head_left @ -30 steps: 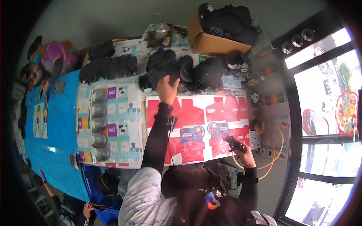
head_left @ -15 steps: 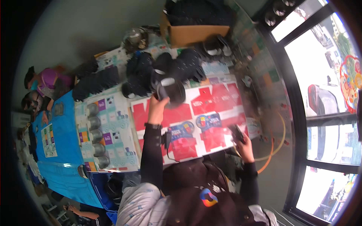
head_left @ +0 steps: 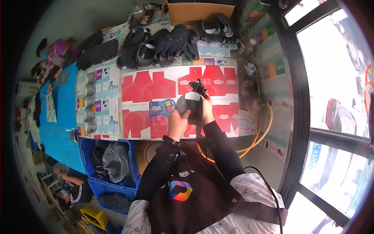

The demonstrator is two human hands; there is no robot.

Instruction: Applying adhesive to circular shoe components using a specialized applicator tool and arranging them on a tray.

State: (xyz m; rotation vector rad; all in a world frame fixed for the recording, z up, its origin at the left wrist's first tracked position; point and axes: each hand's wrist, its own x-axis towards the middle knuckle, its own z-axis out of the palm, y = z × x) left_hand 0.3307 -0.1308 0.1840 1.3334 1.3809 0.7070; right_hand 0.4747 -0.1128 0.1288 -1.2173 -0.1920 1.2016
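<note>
My left hand (head_left: 178, 124) grips a dark rounded cup-shaped piece (head_left: 187, 107) with a pale grey patch at its upper edge, thumb lying across its face. Right beside it, my right hand (head_left: 207, 110) is closed round a black air gun (head_left: 199, 88), whose nozzle end points away from me. An orange hose (head_left: 205, 158) runs below my right forearm. Both hands are close together above red-and-white printed card sheets (head_left: 148, 87). At the table's far side stand several overlapping rows of similar black curved pieces (head_left: 171, 43).
On the left, grey domed forms (head_left: 90, 102) stand in a column, beside a blue-covered table (head_left: 62, 144). Blue crates (head_left: 134, 163) hold bagged and black pieces below. A cardboard box (head_left: 198, 13) sits at the back. Windows line the right; other people are on the left.
My left hand has come back from the far stacks with the cup-shaped piece. My right hand has moved left and away from me with the air gun, so both now meet. The view has shifted.
</note>
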